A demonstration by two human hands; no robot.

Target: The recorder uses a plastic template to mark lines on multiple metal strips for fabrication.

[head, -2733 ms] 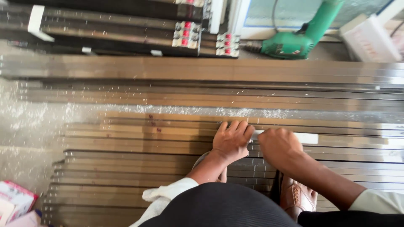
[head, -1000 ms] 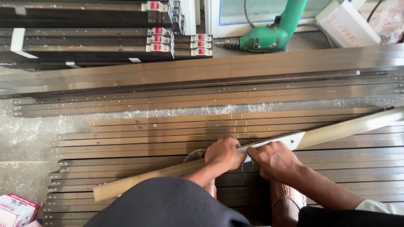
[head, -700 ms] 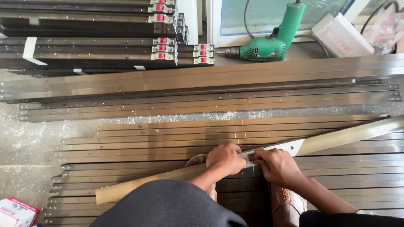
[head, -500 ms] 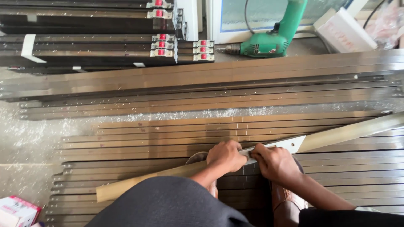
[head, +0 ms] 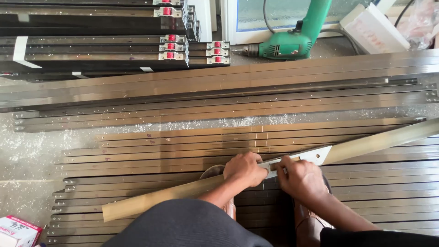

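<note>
The long strip (head: 366, 142) across the lower frame looks like smooth, satin-finished metal with a white, paper-like label (head: 315, 155). The bars (head: 183, 155) beneath look like brushed metal. At the top, the green drill (head: 292, 43) looks like glossy plastic.

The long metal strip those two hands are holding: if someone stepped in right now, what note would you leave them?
Left hand grips the long metal strip, lifted at a slant over the flat-laid strips.
Right hand pinches the white film on it, near the middle.
Done: film looks peeled from the left half.
Left: film on the right half.
A green drill lies beyond the stacks.
</note>
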